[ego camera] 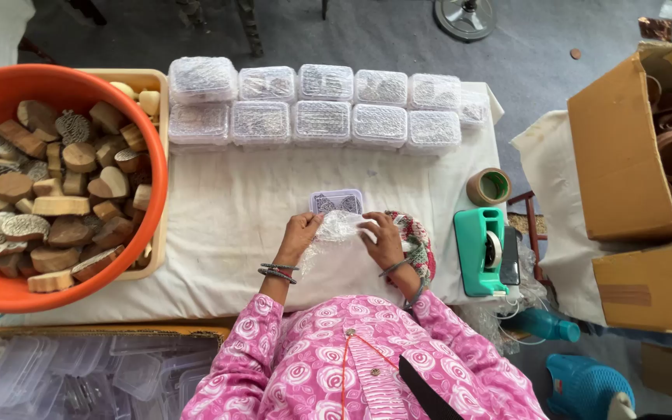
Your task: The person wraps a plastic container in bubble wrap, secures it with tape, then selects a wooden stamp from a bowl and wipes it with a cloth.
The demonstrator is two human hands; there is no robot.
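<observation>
- Left hand (pixel 299 236) and right hand (pixel 383 237) both pinch a crumpled clear bubble wrap sheet (pixel 338 228), fingers closed on its edges.
- It lies mid-table on the white cloth (pixel 227 210), just before a small clear plastic box (pixel 337 201).

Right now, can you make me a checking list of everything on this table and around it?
Surface: table under a white cloth.
Job's things: bubble wrap in both hands; small clear box just beyond.
Clutter: packed boxes in two rows, orange tub of wooden blocks, tape roll, green dispenser.
Grippers: left hand and right hand pinch the wrap.
Cables: white cord at the table's right edge.
Surroundings: cardboard boxes, empty plastic tubs.
</observation>
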